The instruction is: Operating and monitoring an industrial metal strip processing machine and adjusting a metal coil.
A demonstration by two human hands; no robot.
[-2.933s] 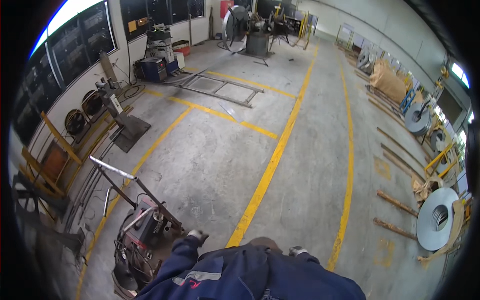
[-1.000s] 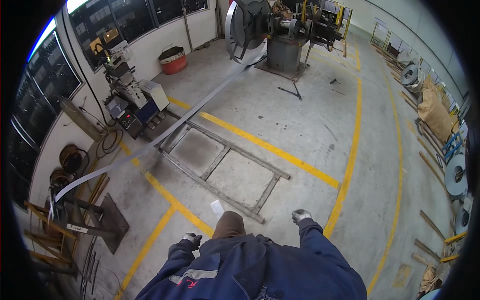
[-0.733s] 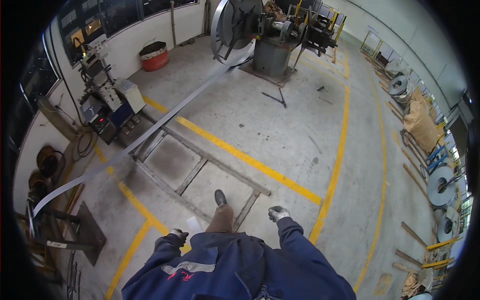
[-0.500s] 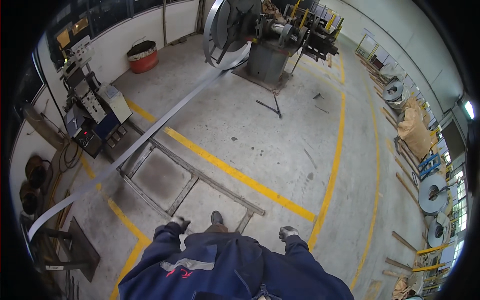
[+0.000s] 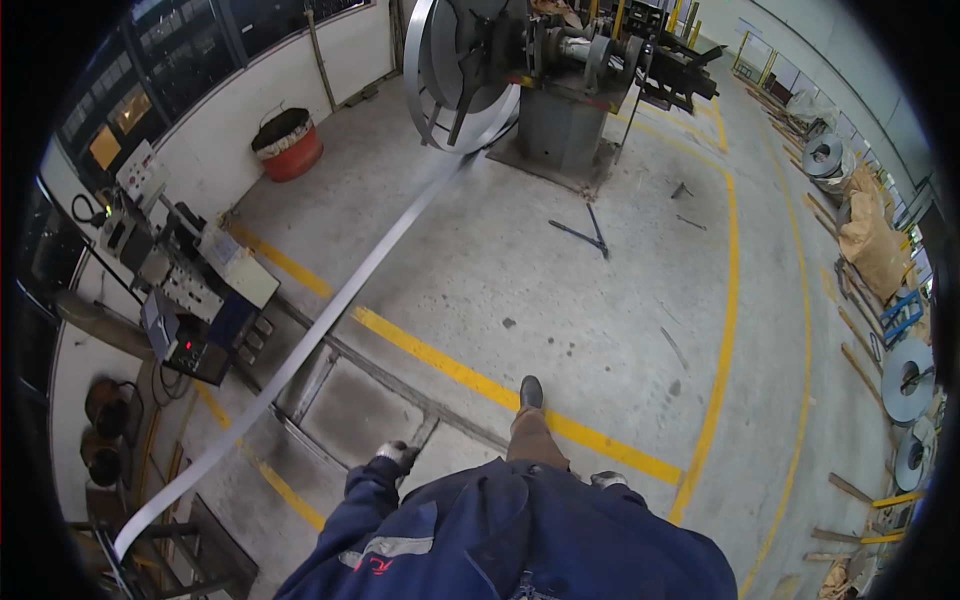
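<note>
My left hand (image 5: 400, 457), in a light glove with darker fingertips, hangs in front of my body with its fingers curled and nothing visible in it. My right hand (image 5: 607, 480), also gloved, shows only its pale back past the sleeve; its fingers are hidden. Neither hand touches anything that I can see. One dark shoe (image 5: 531, 392) is stretched forward beside a yellow floor line (image 5: 450, 362). Ahead to the left, a long steel strip (image 5: 330, 317) runs from a large coil reel (image 5: 462, 75) down toward a dark metal stand (image 5: 215, 550).
A control cabinet (image 5: 185, 290) stands left of the strip, and a red bucket (image 5: 292, 150) by the wall. Long-handled cutters (image 5: 585, 236) lie on the floor ahead. A steel-framed floor plate (image 5: 360, 412) is near my left hand. Coils (image 5: 908, 380) and timber line the right.
I have stepped forward, with one foot now well ahead. My left hand has swung forward and my right hand back toward my body. The reel and cutters appear closer and further right.
</note>
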